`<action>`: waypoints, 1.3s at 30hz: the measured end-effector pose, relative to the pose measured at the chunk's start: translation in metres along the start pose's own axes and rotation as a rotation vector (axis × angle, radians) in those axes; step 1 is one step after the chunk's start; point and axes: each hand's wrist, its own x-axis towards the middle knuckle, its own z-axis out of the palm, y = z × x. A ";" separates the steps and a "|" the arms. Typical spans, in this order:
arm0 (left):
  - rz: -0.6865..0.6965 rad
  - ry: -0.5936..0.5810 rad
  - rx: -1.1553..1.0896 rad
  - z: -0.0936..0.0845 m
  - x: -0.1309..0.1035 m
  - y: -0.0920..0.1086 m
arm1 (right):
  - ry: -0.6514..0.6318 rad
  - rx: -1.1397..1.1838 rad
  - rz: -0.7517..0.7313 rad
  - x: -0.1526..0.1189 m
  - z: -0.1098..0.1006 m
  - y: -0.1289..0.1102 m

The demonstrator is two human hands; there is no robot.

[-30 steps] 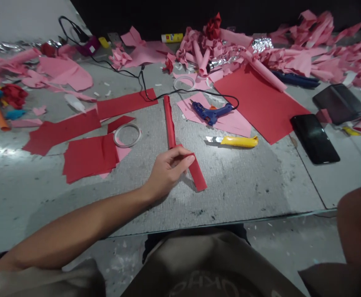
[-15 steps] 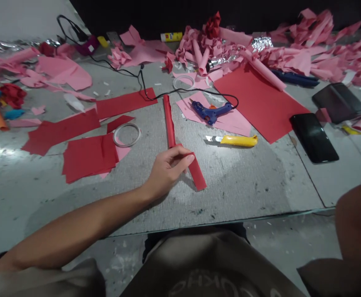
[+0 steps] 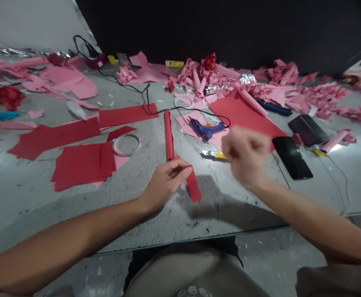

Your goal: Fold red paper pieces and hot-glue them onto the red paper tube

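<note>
Between thumb and fingers, my left hand [image 3: 165,181] pinches a narrow red paper strip [image 3: 193,187] near the table's front. Just beyond it lies a thin rolled red paper tube [image 3: 168,134], its near end at my fingertips. My right hand [image 3: 245,154] is raised over the right side, smeared by motion, with its fingers curled; whether it holds anything does not show. It partly hides the yellow cutter [image 3: 220,155], whose blade points left. A blue glue gun [image 3: 207,128] rests on pink paper behind the cutter.
Red paper squares [image 3: 83,165] and a tape ring [image 3: 127,144] lie left. A large red sheet [image 3: 245,113], a black phone [image 3: 292,158] and a dark box [image 3: 308,130] are at right. Crumpled pink paper [image 3: 279,93] lines the back; the glue gun's black cable crosses the middle.
My right hand has come into view over the cutter. My left hand keeps its pinch on the red strip. The camera view has tilted up, showing more of the dark wall.
</note>
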 end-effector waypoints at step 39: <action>-0.140 -0.094 -0.087 -0.004 0.000 -0.001 | -0.485 0.067 0.100 -0.015 0.016 0.023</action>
